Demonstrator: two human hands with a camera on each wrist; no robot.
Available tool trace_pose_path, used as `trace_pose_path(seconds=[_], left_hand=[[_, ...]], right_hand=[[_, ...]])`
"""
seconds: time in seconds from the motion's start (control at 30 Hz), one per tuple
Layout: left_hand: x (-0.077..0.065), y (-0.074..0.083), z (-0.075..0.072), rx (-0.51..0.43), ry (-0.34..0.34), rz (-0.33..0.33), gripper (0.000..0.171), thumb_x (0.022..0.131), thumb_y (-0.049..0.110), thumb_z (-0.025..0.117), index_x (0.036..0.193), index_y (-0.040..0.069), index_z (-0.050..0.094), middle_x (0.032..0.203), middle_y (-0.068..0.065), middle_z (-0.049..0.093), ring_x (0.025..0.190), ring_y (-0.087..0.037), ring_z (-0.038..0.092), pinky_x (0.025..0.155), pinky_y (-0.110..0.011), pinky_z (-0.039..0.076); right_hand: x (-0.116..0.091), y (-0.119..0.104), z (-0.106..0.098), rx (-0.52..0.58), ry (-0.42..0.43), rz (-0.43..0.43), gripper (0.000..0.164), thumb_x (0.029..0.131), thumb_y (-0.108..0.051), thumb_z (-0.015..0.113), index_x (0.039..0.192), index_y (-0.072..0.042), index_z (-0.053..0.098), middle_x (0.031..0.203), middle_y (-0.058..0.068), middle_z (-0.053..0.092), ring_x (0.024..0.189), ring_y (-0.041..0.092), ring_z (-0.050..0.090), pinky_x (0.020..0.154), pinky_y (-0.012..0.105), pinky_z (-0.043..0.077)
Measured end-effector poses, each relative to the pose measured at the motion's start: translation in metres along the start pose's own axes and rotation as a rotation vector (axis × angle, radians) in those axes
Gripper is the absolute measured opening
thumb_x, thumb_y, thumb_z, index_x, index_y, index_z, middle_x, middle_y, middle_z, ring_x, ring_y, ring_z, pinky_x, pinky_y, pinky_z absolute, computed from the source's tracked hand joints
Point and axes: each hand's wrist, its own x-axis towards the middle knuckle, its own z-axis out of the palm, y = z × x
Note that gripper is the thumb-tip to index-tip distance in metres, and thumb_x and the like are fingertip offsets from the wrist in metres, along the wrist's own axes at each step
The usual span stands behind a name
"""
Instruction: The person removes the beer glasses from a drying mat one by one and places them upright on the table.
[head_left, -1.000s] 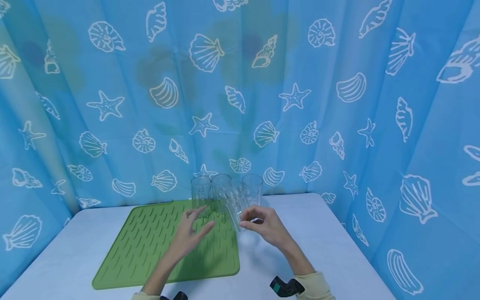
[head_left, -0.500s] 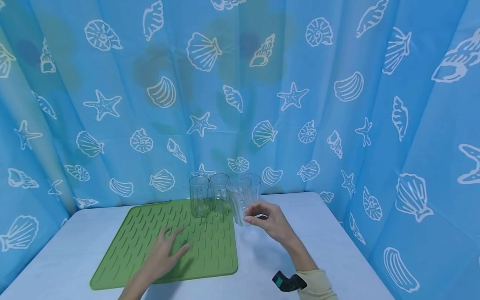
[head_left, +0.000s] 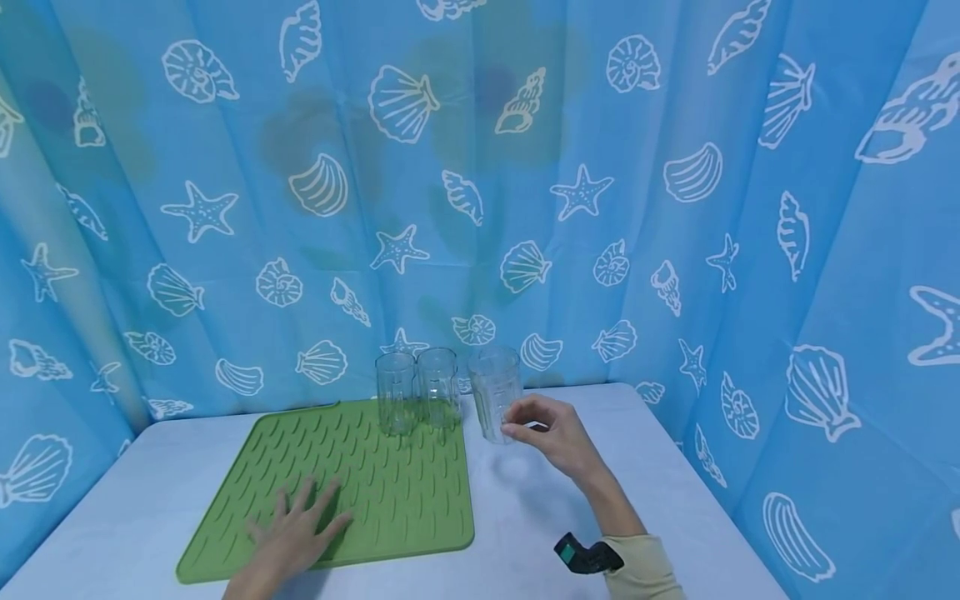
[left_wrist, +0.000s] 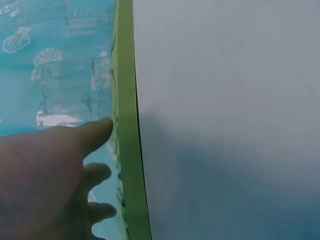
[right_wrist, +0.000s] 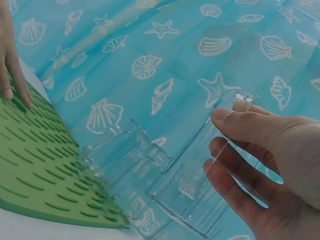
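Note:
My right hand (head_left: 551, 433) pinches a clear drinking glass (head_left: 491, 408) low on its side, between thumb and fingers. This glass leans slightly, just right of the green ridged mat (head_left: 300, 467). Close up in the right wrist view, the thumb and fingers grip the held glass (right_wrist: 187, 175) near its base. Two similar glasses, a left one (head_left: 396, 392) and a right one (head_left: 437, 383), stand upright side by side on the mat's far right corner. My left hand (head_left: 291, 537) is over the mat's near part with fingers spread, holding nothing; its fingertips come right at the ridged surface.
A white-covered table (head_left: 585, 492) surrounds the mat, with its far edge against a blue curtain (head_left: 480, 208) printed with white shells and starfish. The curtain also runs along the right side. A black wrist strap (head_left: 587, 554) sits at the right sleeve.
My left hand has moved back from near the glasses, left and down over the mat. The right hand has carried its glass slightly right and turned it more upright, overlapping another glass behind.

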Motion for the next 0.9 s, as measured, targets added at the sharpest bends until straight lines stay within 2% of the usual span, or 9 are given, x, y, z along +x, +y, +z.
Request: trace_pose_path(seconds=[0.17, 0.33, 0.73, 0.9], left_hand=[[0.001, -0.010, 0.000, 0.004, -0.069, -0.058, 0.086, 0.092, 0.074, 0.036, 0.155, 0.017, 0.030, 0.160, -0.028, 0.013, 0.139, -0.065, 0.000, 0.090, -0.092, 0.000], [0.001, -0.017, 0.000, -0.014, -0.106, -0.071, 0.089, 0.090, 0.077, 0.036, 0.154, 0.015, 0.031, 0.159, -0.030, 0.013, 0.138, -0.066, -0.002, 0.088, -0.093, 0.000], [0.003, -0.014, -0.002, -0.006, -0.098, -0.062, 0.087, 0.092, 0.073, 0.039, 0.154, 0.014, 0.032, 0.158, -0.032, 0.016, 0.138, -0.067, 0.000, 0.090, -0.092, 0.002], [0.003, -0.015, -0.001, -0.007, -0.095, -0.058, 0.087, 0.091, 0.074, 0.040, 0.154, 0.014, 0.033, 0.158, -0.032, 0.016, 0.138, -0.068, 0.001, 0.090, -0.092, 0.003]], right_hand=[[-0.001, 0.004, -0.006, -0.009, 0.026, -0.003, 0.016, 0.089, -0.022, 0.074, 0.101, -0.013, 0.069, 0.100, 0.007, 0.072, 0.090, 0.014, 0.067, 0.082, 0.025, 0.058], [-0.001, 0.006, -0.011, -0.025, 0.043, 0.010, 0.017, 0.088, -0.023, 0.074, 0.102, -0.014, 0.069, 0.100, 0.008, 0.072, 0.089, 0.015, 0.067, 0.083, 0.024, 0.058], [-0.004, 0.012, -0.024, -0.055, 0.091, 0.054, 0.017, 0.088, -0.026, 0.074, 0.102, -0.018, 0.069, 0.101, 0.004, 0.071, 0.092, 0.014, 0.066, 0.084, 0.023, 0.057], [-0.005, 0.018, -0.027, -0.061, 0.105, 0.061, 0.019, 0.088, -0.025, 0.075, 0.103, -0.015, 0.069, 0.101, 0.005, 0.071, 0.091, 0.015, 0.067, 0.081, 0.023, 0.058]])
